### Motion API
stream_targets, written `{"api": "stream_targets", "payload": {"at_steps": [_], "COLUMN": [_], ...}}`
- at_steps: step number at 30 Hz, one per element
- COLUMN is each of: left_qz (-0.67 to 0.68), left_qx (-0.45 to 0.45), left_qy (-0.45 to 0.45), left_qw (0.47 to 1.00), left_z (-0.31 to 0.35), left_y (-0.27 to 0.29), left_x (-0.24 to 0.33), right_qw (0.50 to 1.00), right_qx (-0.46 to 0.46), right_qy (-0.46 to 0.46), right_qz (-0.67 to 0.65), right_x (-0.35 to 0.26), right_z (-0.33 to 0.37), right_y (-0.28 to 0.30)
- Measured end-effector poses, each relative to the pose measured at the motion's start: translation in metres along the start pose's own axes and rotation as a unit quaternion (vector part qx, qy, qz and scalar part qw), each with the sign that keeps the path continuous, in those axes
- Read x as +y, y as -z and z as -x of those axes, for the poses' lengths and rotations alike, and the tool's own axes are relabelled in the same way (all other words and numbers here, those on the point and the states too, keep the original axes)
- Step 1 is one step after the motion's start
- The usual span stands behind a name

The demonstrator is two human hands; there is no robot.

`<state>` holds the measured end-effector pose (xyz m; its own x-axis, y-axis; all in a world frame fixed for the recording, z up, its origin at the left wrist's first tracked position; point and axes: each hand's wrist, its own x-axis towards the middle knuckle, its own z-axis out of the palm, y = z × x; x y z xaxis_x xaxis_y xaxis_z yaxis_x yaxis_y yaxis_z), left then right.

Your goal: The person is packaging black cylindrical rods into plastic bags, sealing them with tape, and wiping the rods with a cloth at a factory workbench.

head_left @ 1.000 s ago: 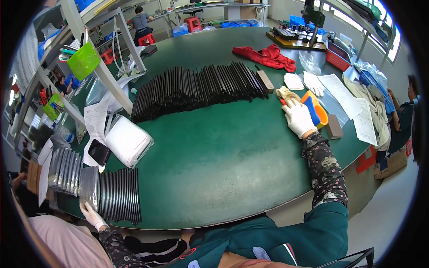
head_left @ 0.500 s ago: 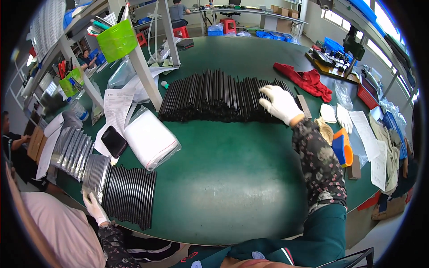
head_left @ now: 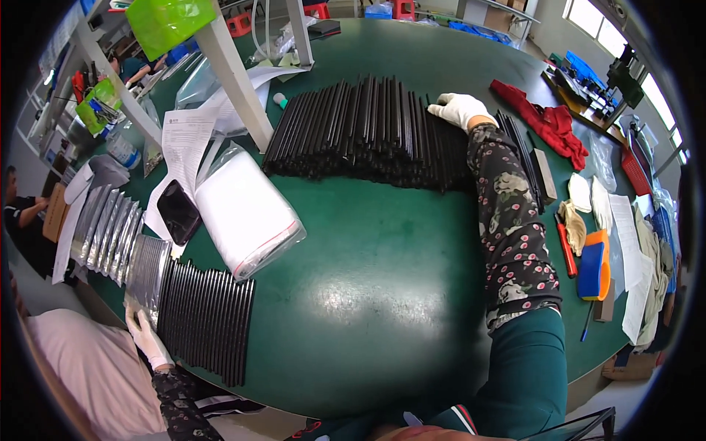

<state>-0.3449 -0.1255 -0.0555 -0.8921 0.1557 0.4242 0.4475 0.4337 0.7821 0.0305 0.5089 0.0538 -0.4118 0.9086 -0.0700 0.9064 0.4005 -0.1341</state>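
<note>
Now your right hand point(head_left: 462, 110), partly curled, is at the black rods point(head_left: 353, 121); your left hand point(head_left: 148, 339), fingers extended, meets a silvery packet point(head_left: 147, 273); grips unclear.

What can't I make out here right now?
In the head view:
Part of the wide pile of thin black rods: behind the floral fabric right sleeve.
Palm of the white-gloved right hand: hidden by its back.
Grip of the white-gloved left hand: too small.
Top of the bright green plastic holder: cut off by upper edge.
</note>
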Motion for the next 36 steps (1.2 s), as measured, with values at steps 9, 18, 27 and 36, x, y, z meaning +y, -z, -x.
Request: {"api": "stream_targets", "payload": {"at_steps": [9, 18, 27, 36], "left_qz": [0.026, -0.028, 0.011, 0.193], "left_qx": [-0.001, 0.031, 0.086, -0.322], "left_qy": [-0.003, -0.021, -0.006, -0.253], "left_qw": [1.0, 0.999, 0.996, 0.891], "left_z": [-0.007, -0.014, -0.025, 0.097], "left_y": [-0.008, -0.016, -0.015, -0.119], "left_x": [-0.002, -0.01, 0.001, 0.273], "right_qw": [0.999, 0.998, 0.89, 0.759], "right_qx": [0.029, 0.034, 0.211, 0.057], "right_qy": [0.024, 0.033, 0.028, -0.122], "right_qz": [0.014, -0.031, -0.404, -0.637], "right_x": [-0.001, -0.003, 0.065, 0.06], "right_z": [0.049, 0.087, 0.185, 0.218], "right_y": [-0.01, -0.008, -0.006, -0.061]}}
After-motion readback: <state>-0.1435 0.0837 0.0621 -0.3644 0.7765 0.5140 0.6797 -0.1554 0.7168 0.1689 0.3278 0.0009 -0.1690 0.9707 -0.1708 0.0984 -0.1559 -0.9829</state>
